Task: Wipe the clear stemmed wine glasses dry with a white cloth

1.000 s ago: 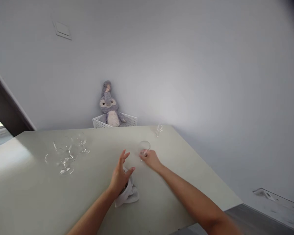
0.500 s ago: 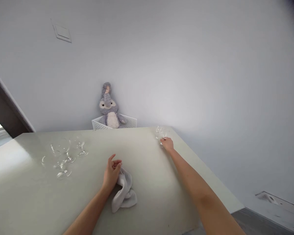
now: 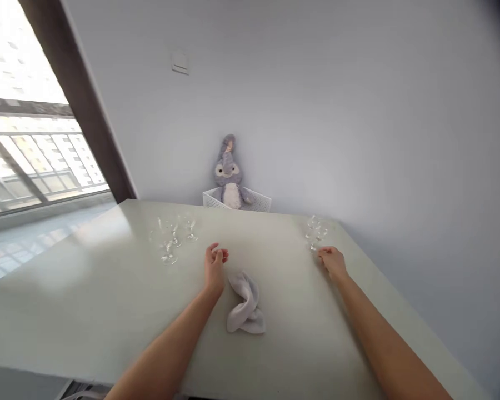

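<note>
My left hand [image 3: 215,269] hovers over the middle of the table, fingers loosely curled and apart, with nothing in it. Just right of that wrist lies a crumpled pale grey cloth [image 3: 246,304]. On the right, my right hand [image 3: 333,262] is low over the table, its bent fingertips close to the foot of a clear stemmed glass [image 3: 316,235]. It looks apart from the glass and holds nothing I can see. Another clear glass [image 3: 312,222] is close behind that one. Several more stemmed glasses [image 3: 169,253] stand in a group on the left.
The pale table [image 3: 108,316] reaches to the wall. A grey plush toy [image 3: 229,172] sits in a white perforated basket [image 3: 261,201] behind the far edge. A dark-framed window [image 3: 70,83] with a railing outside is on the left.
My right hand has drawn back from the glass it was touching. My left hand has come away from the cloth. The view has turned left, showing more window.
</note>
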A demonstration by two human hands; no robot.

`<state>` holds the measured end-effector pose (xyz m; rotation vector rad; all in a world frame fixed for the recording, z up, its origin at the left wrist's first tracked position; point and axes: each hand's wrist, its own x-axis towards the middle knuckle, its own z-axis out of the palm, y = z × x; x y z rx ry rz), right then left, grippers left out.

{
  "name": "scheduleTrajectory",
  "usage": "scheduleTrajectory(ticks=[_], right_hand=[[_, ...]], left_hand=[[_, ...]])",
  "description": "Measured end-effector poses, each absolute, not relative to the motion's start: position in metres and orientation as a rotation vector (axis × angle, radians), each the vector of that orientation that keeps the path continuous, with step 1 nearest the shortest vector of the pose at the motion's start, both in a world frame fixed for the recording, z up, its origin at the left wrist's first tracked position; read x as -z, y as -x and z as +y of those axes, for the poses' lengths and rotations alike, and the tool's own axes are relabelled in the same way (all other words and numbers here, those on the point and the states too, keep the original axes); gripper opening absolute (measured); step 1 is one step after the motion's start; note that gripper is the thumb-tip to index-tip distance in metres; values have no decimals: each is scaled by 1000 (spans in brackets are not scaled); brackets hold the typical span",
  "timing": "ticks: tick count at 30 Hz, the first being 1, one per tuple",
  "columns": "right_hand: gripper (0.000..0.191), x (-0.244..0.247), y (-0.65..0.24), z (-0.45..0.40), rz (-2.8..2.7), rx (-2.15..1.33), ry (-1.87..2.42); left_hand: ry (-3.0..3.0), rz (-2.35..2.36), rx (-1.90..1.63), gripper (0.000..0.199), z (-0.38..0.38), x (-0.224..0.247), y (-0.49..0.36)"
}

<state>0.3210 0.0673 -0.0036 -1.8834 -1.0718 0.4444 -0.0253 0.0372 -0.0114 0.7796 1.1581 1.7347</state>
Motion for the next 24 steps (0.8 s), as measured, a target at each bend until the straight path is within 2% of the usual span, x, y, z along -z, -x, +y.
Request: scheduleTrajectory(ticks=[4,8,12,15,17,20,24], right_hand=[[14,9,-308,49,-1066,-607,1828],[12,1,-259,30,-1344,-712,1727],[30,-20,-186,0,-1872,-698,1631],[42,-30,-140,-22,-2138,-534,1654],[47,-28,-121,-28,-2270,-426,1648],[48,-17,-111,-27,-2365,-419,1687],[24,-6,-118,-18,-2274,-639,1615]], left_hand=[[-371,1103,-1883,31,50,3,49],[-216,1003,-1890,47,71,-7,70],[-140,920,-1839,71,94,-14,83],[-129,865,-1801,75,106,-15,90],[-145,823,-1785,73,111,-16,93],[-172,768,-1771,55,117,-16,99],[-177,684,-1771,27,123,-14,105]])
